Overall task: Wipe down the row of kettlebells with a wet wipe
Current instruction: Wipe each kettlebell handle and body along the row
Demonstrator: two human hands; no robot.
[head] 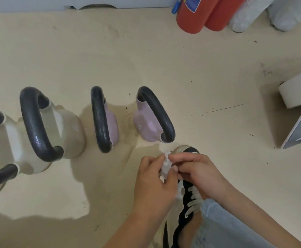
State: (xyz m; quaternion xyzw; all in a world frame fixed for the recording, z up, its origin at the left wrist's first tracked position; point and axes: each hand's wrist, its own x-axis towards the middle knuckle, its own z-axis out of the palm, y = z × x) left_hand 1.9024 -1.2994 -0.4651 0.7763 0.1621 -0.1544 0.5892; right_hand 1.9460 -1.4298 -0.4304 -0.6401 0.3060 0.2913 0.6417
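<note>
White, crumpled wet wipe (166, 165) is pinched between left hand (154, 183) and right hand (198, 171), near the rightmost pink kettlebell (147, 127).

Left hand (153, 178) and right hand (198, 169) bare, forearms bare to the frame edge. Light blue denim jeans (223, 226), faded wash, hem sits at the ankle. One low-top sneaker (185, 217) in view: black upper, wide white flat laces (193, 196), off-white rubber toe cap (181, 149). White side panel with a dark curved mark, possibly a logo, cut off at the bottom edge.
</note>
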